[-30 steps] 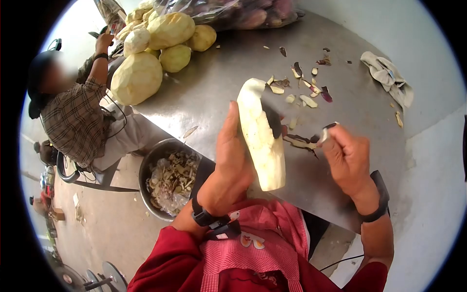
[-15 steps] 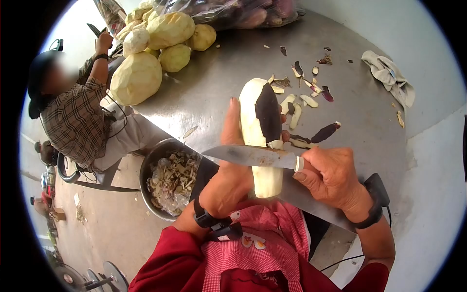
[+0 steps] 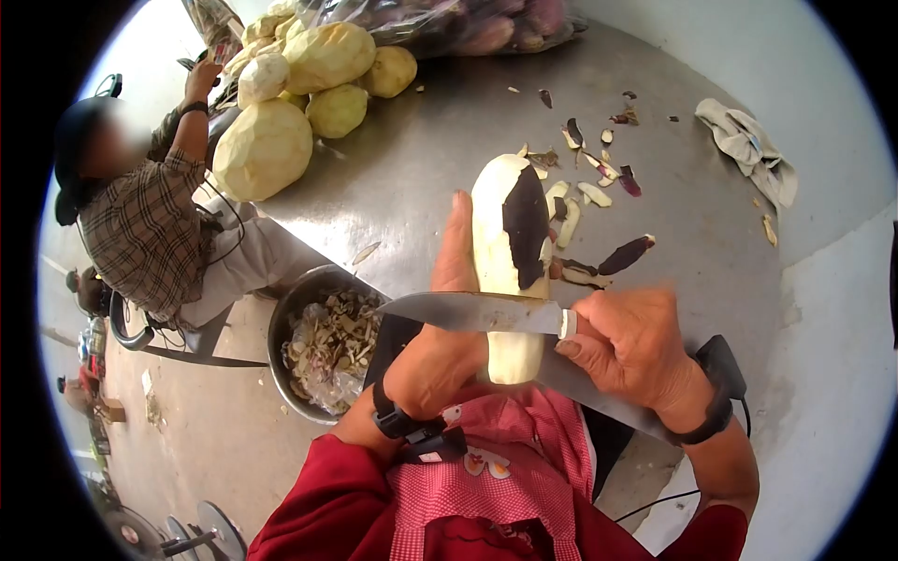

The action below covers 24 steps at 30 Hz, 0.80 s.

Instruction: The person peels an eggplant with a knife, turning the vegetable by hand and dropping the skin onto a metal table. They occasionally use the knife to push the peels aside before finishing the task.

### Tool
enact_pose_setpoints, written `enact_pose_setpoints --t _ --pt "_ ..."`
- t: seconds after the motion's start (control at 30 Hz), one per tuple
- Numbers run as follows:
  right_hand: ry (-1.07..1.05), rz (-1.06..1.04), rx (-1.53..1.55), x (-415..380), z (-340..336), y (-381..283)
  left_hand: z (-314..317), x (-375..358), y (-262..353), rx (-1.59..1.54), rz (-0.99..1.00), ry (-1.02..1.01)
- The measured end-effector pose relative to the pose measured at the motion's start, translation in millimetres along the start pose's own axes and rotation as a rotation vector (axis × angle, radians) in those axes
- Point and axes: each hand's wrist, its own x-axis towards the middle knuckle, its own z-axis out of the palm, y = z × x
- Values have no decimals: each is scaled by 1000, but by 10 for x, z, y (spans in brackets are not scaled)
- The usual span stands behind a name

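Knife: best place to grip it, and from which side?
Probably the handle, from the person's right: the knife lies crosswise over the partly peeled eggplant, tip left, handle right. The right hand wraps the handle, leaving only its pale collar end exposed. I'd avoid the blade.

A broad grey metal tabletop with a dull sheen (image 3: 421, 159) carries a heap of pale yellow, rounded, peeled vegetables (image 3: 327, 58) at its upper left. Touching the heap, a clear plastic bag of purplish, elongated vegetables (image 3: 491, 26) lies along the far edge. Dark purple and cream peel strips (image 3: 627, 253) are strewn across the middle. A crumpled off-white cloth (image 3: 744, 140) lies at the right edge. The round metal basin of peelings (image 3: 279, 374) seems to rest on the beige concrete floor (image 3: 206, 430), though its base is hidden.
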Motion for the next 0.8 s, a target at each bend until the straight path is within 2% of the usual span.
enact_pose_setpoints --t 0.1,0.3,0.5,0.57,0.8 --pt "-1 20 1 -1 0 1 14 4 -13 -60 2 5" --pt "62 -2 -133 3 16 38 44 -52 8 56 1 -40" --pt "58 11 -154 15 -7 18 35 -28 -13 -7 42 -48" --pt "79 26 -167 14 5 43 52 -21 -24 33 94 14" --pt "90 68 -176 26 -9 42 -51 6 -27 92 99 -43"
